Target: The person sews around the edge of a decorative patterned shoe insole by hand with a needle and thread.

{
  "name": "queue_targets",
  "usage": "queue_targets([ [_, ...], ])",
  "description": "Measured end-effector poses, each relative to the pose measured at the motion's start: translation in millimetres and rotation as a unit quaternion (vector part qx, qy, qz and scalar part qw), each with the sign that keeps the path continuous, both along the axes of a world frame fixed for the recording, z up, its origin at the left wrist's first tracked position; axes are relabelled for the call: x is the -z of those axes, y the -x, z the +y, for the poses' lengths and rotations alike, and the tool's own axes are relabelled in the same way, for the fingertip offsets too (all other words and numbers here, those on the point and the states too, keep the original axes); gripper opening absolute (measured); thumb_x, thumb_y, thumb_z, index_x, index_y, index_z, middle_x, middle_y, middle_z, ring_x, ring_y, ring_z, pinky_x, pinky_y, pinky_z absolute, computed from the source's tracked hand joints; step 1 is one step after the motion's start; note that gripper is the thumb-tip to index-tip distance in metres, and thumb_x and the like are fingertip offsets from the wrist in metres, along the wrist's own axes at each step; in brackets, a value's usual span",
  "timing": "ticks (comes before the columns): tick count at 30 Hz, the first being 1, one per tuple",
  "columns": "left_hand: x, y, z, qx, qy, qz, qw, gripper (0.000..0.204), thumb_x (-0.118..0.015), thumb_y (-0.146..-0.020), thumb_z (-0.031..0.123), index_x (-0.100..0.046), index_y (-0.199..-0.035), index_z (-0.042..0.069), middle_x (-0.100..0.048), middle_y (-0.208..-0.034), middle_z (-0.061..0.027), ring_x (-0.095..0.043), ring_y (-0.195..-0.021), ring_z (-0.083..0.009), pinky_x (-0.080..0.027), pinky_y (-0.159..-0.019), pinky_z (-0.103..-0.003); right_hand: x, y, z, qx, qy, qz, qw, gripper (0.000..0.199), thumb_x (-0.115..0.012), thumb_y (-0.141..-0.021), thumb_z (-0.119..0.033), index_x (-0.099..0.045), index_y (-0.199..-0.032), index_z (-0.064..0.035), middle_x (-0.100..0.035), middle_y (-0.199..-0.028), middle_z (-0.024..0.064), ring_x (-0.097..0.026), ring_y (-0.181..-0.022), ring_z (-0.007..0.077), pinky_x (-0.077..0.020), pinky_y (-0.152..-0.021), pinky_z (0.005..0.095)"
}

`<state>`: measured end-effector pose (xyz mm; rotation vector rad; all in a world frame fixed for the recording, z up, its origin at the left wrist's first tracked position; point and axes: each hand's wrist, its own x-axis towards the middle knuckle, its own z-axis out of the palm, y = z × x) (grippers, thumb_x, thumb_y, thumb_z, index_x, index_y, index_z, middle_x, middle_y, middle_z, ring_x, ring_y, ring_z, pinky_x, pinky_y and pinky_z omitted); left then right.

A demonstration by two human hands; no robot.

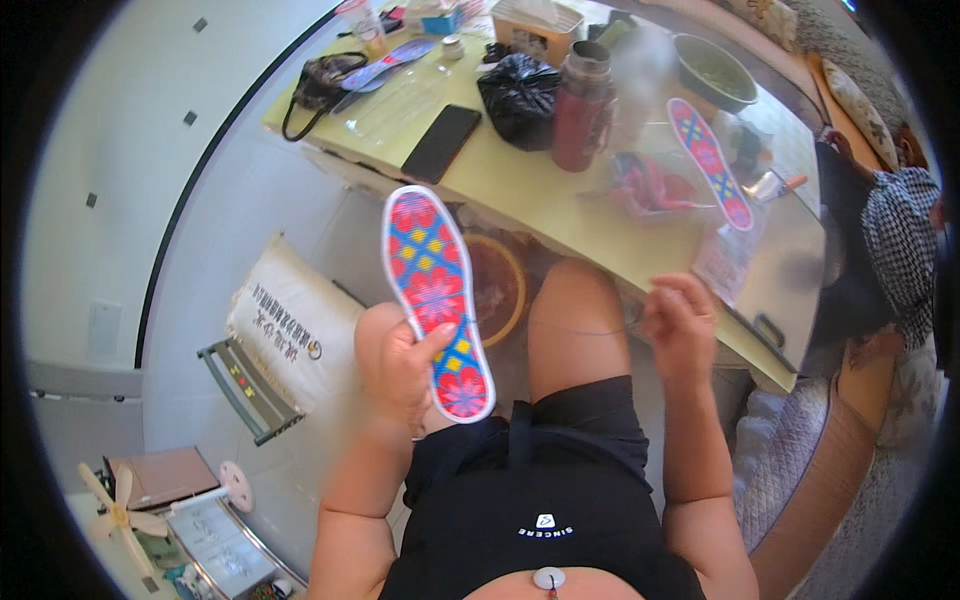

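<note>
My left hand (405,372) grips the heel end of an embroidered insole (434,285) with red flowers and a blue and yellow lattice, held upright over my left knee. My right hand (681,325) is raised above my right knee with the fingers pinched on a thin dark thread (600,331) that runs left toward the insole. A needle is too small to make out. A matching insole (709,160) lies flat on the low yellow-green table (520,190) beyond my knees.
On the table stand a red flask (581,108), a black bag (519,95), a black phone (441,143), a tissue box (538,28) and a green bowl (713,72). A printed sack (285,325) lies on the floor at left. Another person (895,250) sits at right.
</note>
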<state>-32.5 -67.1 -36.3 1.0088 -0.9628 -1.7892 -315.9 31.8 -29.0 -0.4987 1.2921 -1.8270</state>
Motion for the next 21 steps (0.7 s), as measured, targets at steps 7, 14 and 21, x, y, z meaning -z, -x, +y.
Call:
queue_targets([
  [7,-18,23,36,0.014,-0.032,-0.052,0.998,0.018,-0.062,-0.089,0.005,-0.064,-0.105,-0.002,-0.068,-0.096,-0.0084,-0.065,-0.082,-0.0125,-0.052,-0.075,-0.027,16,-85,-27,-0.313,-0.046,0.006,0.949,0.019,-0.066,-0.086,-0.006,-0.064,-0.104,0.0,-0.064,-0.083,-0.0002,-0.056,-0.073,0.0037,-0.0443,-0.064,0.0191],
  [14,-14,16,42,0.026,-0.022,-0.084,0.996,0.019,-0.061,-0.089,0.005,-0.063,-0.106,-0.003,-0.068,-0.095,-0.0086,-0.064,-0.082,-0.0124,-0.052,-0.074,-0.027,22,-90,-29,-0.36,-0.094,-0.026,0.928,0.007,-0.067,-0.085,-0.005,-0.064,-0.084,0.0006,-0.063,-0.072,-0.0001,-0.054,-0.067,0.0031,-0.0429,-0.057,0.0204],
  [21,-20,17,41,0.043,-0.054,-0.105,0.992,0.02,-0.06,-0.089,0.005,-0.062,-0.107,-0.003,-0.068,-0.094,-0.0088,-0.066,-0.079,-0.0137,-0.054,-0.072,-0.028,37,-90,-29,-0.255,-0.04,0.111,0.96,0.009,-0.068,-0.083,-0.005,-0.063,-0.08,0.0017,-0.058,-0.068,-0.0021,-0.049,-0.063,0.0032,-0.0393,-0.055,0.0206],
])
